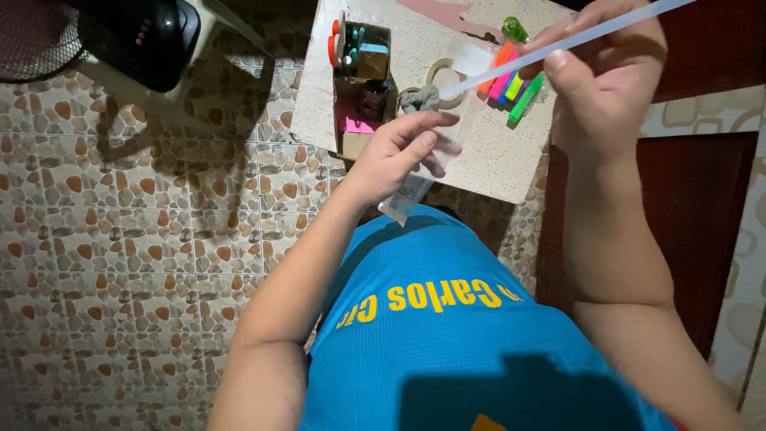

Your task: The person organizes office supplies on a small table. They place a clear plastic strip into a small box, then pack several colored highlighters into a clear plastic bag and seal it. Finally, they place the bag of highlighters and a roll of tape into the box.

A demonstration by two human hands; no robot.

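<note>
My left hand [403,149] grips a clear plastic sleeve or tube [415,183] over the near edge of a speckled table top [479,164]; its lower end sticks out below my palm. My right hand [606,72] pinches a long translucent white stick [558,46] that slants from the upper right down toward the sleeve's open end near my left fingers. Just past the stick's lower tip lie a grey crumpled lump [419,99] and a roll of tape [441,73].
A small open cardboard box [361,80] with scissors, bottles and pink notes stands at the table's left. Several neon highlighters [515,84] lie beside my right hand. A black fan [120,40] stands on the patterned tile floor at upper left. A dark red door [694,223] is at right.
</note>
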